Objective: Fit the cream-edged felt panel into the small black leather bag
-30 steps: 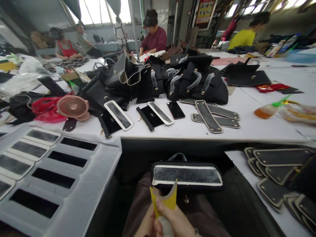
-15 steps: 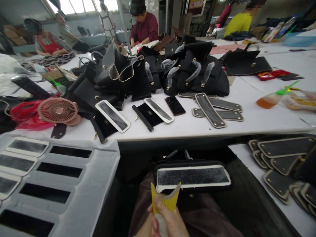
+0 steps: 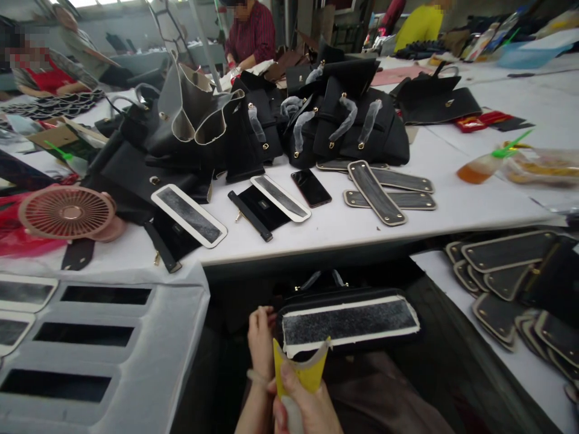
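A black handbag (image 3: 348,345) lies over my lap with its base facing up. Along that base runs a dark rectangular panel (image 3: 350,320) with a rough white border. At the bag's left end is my left hand (image 3: 261,337), its fingers bent against the edge; the fingertips are partly hidden. My right hand (image 3: 305,398) grips a yellow scraper (image 3: 305,371) with a pale handle and a hollowed front edge. The scraper's two points reach the near side of the white border.
White-bordered panels (image 3: 189,216) and a phone (image 3: 311,187) lie on the table ahead, before heaped black bags (image 3: 344,120). A pink fan (image 3: 67,212) stands left. Studded dark strips (image 3: 509,259) are stacked right. Several people work beyond.
My left hand has left the scraper and moved up to the bag's left end. My right hand still holds the scraper. The camera view has shifted right and slightly down.
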`<move>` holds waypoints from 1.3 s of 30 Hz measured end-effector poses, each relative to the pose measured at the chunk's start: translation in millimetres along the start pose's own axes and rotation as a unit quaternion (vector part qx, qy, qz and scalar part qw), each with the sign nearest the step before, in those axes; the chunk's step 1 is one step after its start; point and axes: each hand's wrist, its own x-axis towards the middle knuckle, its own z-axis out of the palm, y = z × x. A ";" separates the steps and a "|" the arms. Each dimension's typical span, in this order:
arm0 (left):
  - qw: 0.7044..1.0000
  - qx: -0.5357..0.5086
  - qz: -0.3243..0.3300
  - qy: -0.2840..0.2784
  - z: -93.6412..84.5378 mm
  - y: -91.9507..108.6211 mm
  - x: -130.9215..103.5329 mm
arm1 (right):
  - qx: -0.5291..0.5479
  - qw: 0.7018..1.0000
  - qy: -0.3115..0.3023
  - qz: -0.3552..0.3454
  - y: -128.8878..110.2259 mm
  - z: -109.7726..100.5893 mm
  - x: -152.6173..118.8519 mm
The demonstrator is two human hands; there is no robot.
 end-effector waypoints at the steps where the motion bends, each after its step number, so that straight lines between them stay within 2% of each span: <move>1: 0.999 -0.005 0.024 0.020 0.3 7.4 2.3 | -0.001 1.000 -0.002 0.005 0.1 0.3 0.3; 2: 0.998 -0.006 0.055 0.015 1.8 17.0 3.5 | 0.000 1.000 -0.005 0.009 0.3 0.6 0.7; 3: 0.995 0.000 0.095 -0.017 4.5 27.8 3.6 | 0.001 1.000 -0.008 0.011 0.6 0.9 1.1; 5: 0.975 0.054 0.153 -0.150 13.1 48.9 1.8 | 0.007 1.000 -0.011 0.011 1.6 1.2 2.1; 7: 0.953 0.113 0.171 -0.224 23.0 63.7 -0.9 | 0.013 1.000 -0.015 0.010 2.8 1.1 3.1; 8: 0.949 0.131 0.171 -0.231 27.1 67.6 -2.1 | 0.013 1.000 -0.017 0.010 3.1 0.9 3.3; 11: 0.951 0.142 0.172 -0.214 33.0 68.9 -3.6 | 0.005 0.999 -0.027 0.018 1.7 0.5 2.7; 20: 0.942 0.187 0.194 -0.199 33.0 65.4 -1.3 | -0.037 0.997 -0.050 0.043 -8.5 -7.6 0.5; 26: 0.943 0.198 0.187 -0.193 36.3 65.6 -2.5 | -0.093 0.994 -0.060 0.020 -18.1 -17.3 1.8; 31: 0.948 0.205 0.183 -0.164 40.8 62.8 -1.7 | -0.133 0.989 -0.062 0.005 -32.9 -27.1 2.3; 36: 0.945 0.231 0.188 -0.136 46.2 64.9 -0.7 | -0.113 0.988 -0.089 0.064 -34.2 -28.7 4.9; 39: 0.945 0.242 0.183 -0.125 49.8 68.7 -2.7 | -0.101 0.991 -0.059 0.060 -27.8 -22.5 6.4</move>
